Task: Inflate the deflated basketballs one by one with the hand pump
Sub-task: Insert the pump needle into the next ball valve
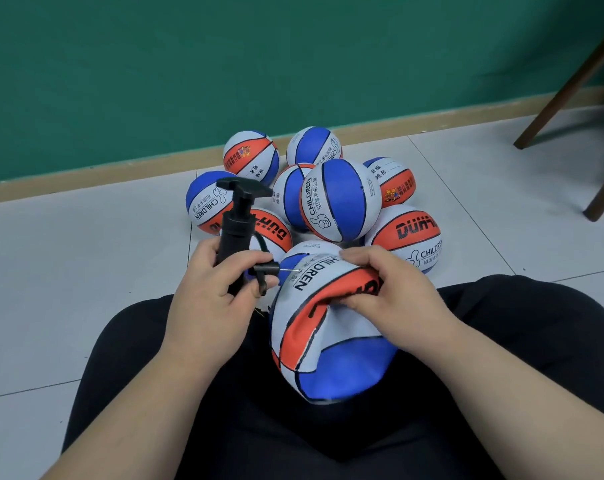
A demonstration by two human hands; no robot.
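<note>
Your left hand (207, 306) grips the hand pump (236, 230); your right hand (390, 289) pinches the deflated basketball (328, 351). Seat the needle (288, 270) next.

- The needle (289, 270), at the far left side of the deflated basketball (331, 344), is too thin to tell whether it enters the valve.
- The right hand (394, 289) has its fingertips hidden in this ball's fold.
- Left of the ball, the left hand (210, 299) covers the lower barrel of the pump (238, 223).
- Far right behind the ball, the wooden legs (567, 81) are cut off.
</note>
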